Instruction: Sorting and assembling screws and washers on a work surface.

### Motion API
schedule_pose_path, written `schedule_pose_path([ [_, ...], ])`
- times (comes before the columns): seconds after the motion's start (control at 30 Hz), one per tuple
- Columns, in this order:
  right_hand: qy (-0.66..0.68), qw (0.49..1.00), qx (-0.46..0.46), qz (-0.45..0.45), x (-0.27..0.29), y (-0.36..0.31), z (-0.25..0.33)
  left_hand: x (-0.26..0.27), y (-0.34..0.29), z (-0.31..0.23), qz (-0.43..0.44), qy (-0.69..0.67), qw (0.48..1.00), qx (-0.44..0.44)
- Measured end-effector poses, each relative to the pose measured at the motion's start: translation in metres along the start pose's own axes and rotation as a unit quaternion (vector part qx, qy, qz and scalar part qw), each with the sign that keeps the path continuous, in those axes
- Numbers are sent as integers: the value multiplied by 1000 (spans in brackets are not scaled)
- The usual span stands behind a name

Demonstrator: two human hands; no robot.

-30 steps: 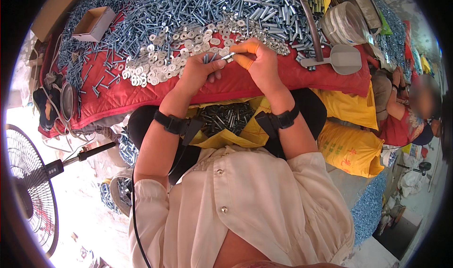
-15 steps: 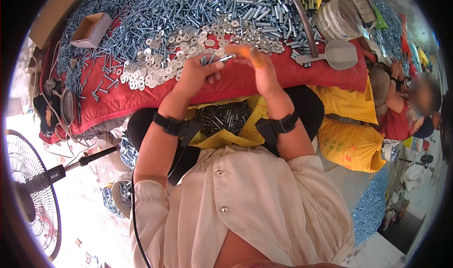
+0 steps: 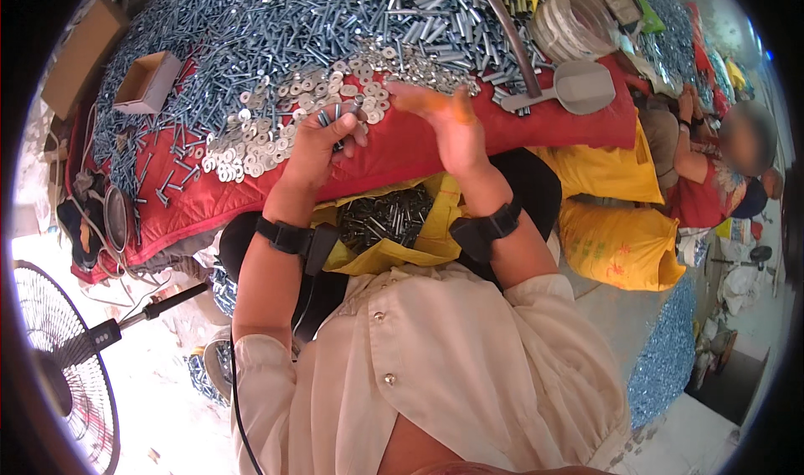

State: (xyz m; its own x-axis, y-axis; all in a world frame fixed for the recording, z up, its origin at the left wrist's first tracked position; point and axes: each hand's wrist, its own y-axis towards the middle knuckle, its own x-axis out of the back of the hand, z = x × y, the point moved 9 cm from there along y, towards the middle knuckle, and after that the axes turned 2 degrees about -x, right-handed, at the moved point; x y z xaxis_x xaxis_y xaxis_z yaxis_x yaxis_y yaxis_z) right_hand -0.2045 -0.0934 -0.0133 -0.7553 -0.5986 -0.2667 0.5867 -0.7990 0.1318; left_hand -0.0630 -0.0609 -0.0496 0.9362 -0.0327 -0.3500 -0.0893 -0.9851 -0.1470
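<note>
My left hand point(image 3: 322, 144) is closed around several metal bolts point(image 3: 337, 113), which stick out between thumb and fingers above the near washers. To its right my right hand point(image 3: 456, 132) is held with fingers stretched and thumb apart, nothing in its grasp. Orange coverings show on its thumb and a finger, and the fingertips are blurred. Flat washers point(image 3: 239, 148) lie in a loose band on the red quilted cloth point(image 3: 402, 147). Beyond the hands, small nuts point(image 3: 427, 75) are heaped. Below, between my knees, a yellow bag point(image 3: 389, 256) holds dark bolt assemblies point(image 3: 385, 218).
Long bolts point(image 3: 251, 35) and metal sleeves point(image 3: 427, 27) cover the far tabletop. A grey scoop point(image 3: 582, 87) and white bucket point(image 3: 574, 23) sit right, an open carton point(image 3: 148, 86) left. Yellow sacks point(image 3: 615, 245) lie at right near another person point(image 3: 699, 165). A fan point(image 3: 67, 358) stands left.
My hands have drawn apart. The right one has opened away from the bolts, while the left keeps hold of them. The whole view has shifted slightly.
</note>
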Motion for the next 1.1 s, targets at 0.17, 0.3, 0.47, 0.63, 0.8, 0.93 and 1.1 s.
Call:
schedule_pose_path([
  [0.17, 31, 999, 16, -30, -16, 4, 1, -5, -4, -2, 11, -3, 1000, 2],
  [0.3, -49, 986, -21, -156, 48, -11, 7, -12, -12, -8, 75, 79, 991, 71],
  [0.47, -293, 923, -76, -238, 69, -1, -3, -11, -17, 6, 109, 225, 954, 168],
  [0.63, -656, 735, 51, -165, 28, 23, 2, -3, -1, 16, 61, 148, 979, 125],
  [0.8, -743, 648, 104, -129, 16, 31, -9, 9, -4, 14, -22, 171, 977, 126],
  [0.93, -721, 666, 101, -162, 15, 34, -8, 18, -1, 8, -11, 183, 980, 77],
  [1.1, -676, 702, 54, -219, 34, 35, -2, 10, 2, -2, -66, 187, 976, 86],
])
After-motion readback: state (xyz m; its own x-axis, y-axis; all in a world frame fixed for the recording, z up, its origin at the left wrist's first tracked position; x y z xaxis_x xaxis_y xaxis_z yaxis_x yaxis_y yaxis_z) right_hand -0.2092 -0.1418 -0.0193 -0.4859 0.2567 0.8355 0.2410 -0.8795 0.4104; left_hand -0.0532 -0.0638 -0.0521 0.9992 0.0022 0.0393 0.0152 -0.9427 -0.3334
